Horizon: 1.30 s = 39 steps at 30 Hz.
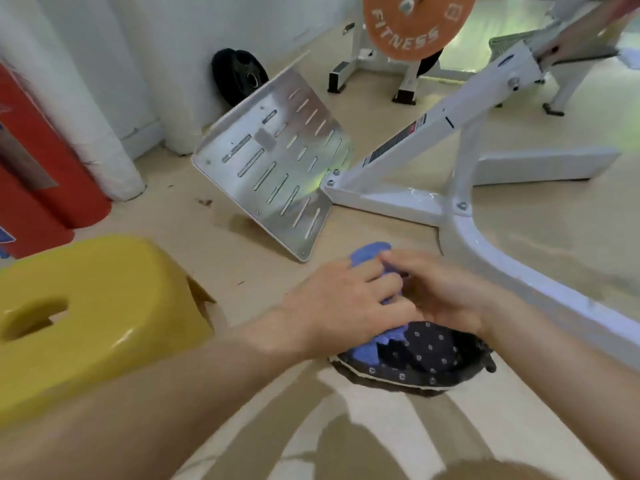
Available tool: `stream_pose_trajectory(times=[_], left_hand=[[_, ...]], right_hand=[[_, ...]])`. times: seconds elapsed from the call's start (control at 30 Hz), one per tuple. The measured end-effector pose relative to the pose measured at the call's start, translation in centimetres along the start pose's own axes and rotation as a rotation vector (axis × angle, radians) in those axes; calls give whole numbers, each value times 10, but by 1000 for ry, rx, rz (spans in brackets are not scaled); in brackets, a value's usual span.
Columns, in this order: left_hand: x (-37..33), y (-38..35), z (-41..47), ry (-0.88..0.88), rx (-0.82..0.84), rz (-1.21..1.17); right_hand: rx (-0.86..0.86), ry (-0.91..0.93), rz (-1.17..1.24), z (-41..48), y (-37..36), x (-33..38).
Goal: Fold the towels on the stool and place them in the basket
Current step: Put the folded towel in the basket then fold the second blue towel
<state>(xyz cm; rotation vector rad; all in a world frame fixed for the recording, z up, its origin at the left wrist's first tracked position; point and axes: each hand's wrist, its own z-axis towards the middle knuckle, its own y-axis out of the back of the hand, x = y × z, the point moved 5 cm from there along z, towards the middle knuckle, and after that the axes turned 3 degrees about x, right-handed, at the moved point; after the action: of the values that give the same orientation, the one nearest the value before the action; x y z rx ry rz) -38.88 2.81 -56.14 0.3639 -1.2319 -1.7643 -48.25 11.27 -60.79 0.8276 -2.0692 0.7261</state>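
A blue towel (367,255) is bunched between both my hands, right above the basket. My left hand (341,303) presses on it from the left and my right hand (446,292) covers it from the right. Blue cloth (363,351) also hangs down into the dark basket (426,355), which has a lining with small white flowers and sits on the floor. The yellow plastic stool (93,306) stands to the left with nothing on its top. Most of the towel is hidden under my hands.
A white gym machine frame (485,237) with a slotted metal footplate (273,168) stands just behind the basket. An orange weight plate (412,26) and a black one (239,76) are farther back. Red and white padded rolls (52,161) lean at the left wall.
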Motion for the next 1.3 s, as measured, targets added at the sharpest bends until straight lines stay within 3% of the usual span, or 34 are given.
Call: stream_pose_trajectory(times=[0.1,0.2,0.3,0.4,0.6,0.77,0.97,1.07,1.17,1.23,1.3], left_hand=[[-25,-70,14,112,113,-20],[-42,-123,11,284,445,-313],[-38,-160,-6,558,631,-485],[-23,-186,-17,713,725,-473],[-29,-233,-37,778,1057,-456],[-25,-237,-35,796,1081,-477],[-18,-247,-28,770,1079,-450],[-23,-253,-21,744,1117,-376],[-26,-259,-16,761,1152,-351],[-26,-263,-16,766,1169,-335],[-25,-266,-17,761,1190,-325]], right_hand=[[-267,25,-71,12,48,-39],[-487,43,-171,28,89,-68],[-572,12,-256,49,113,-88],[-571,-18,-356,73,116,-106],[-586,-59,-470,98,122,-125],[-550,-113,-507,103,130,-136],[-511,-33,-479,107,129,-143],[-553,-47,-758,103,127,-144],[-610,145,-1235,95,118,-133],[-409,224,-1368,97,108,-137],[-176,133,-1420,101,104,-146]])
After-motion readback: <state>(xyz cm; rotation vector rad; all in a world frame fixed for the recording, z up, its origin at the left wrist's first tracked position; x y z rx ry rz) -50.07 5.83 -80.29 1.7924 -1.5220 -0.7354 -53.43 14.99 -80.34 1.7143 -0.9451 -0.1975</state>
